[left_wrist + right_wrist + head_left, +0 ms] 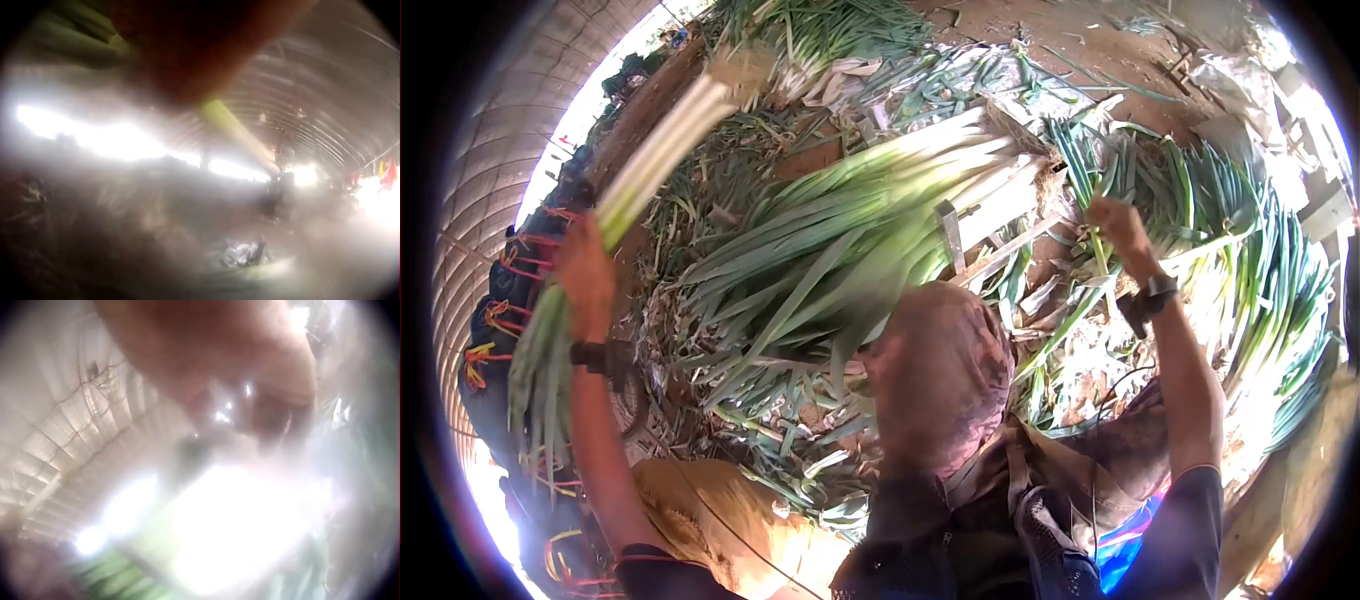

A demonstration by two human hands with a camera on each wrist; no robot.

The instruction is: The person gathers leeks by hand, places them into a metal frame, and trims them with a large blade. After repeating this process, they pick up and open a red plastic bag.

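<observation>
At the far left of the head view, my raised left hand grips a few long green onions. Their pale shanks and roots point up and right, and the green leaves hang below the hand. In the left wrist view the hand is a dark blur, with a pale shank beyond it. On the right, my right hand has curled fingers around green onion leaves beside the right-hand heap. The right wrist view shows the curled fingers blurred, with strong glare below.
A large pile of green onions lies in the middle, against an upright metal post. Another heap curves along the right. Stripped leaves litter the ground. Dark bundles with coloured ties line the left edge.
</observation>
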